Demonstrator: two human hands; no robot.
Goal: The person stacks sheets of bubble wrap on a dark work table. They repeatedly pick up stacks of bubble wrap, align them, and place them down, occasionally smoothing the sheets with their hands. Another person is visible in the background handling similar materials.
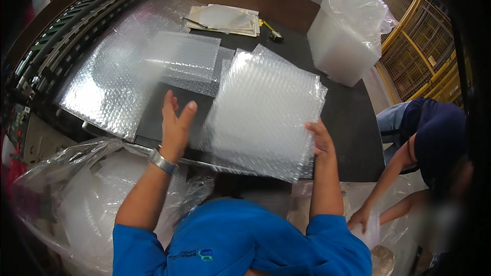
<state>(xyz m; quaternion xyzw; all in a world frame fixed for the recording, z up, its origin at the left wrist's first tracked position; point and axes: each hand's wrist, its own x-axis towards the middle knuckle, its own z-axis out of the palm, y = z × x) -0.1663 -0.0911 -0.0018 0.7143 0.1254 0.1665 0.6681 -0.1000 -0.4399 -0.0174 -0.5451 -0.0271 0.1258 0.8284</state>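
A thick stack of bubble wrap sheets point(266, 112) lies tilted over the front of the dark table, its edges slightly fanned. My right hand point(321, 137) grips the right edge, with some fingers hidden by the sheets. Left of the stack, my left hand point(176, 120) is raised with thumb and fingers apart, touching nothing. Behind it lie smaller bubble wrap pieces point(189, 56), partly overlapped by the stack. A large shiny bubble wrap sheet point(110, 76) covers the table's left side.
At the back are a pile of flat sheets point(222, 19) and a yellow-black tape measure point(276, 36). A tall plastic-wrapped block point(348, 36) stands back right. Roller conveyor point(56, 36) runs left. A filled transparent bag point(107, 199) sits front left. A co-worker point(429, 143) bends at right.
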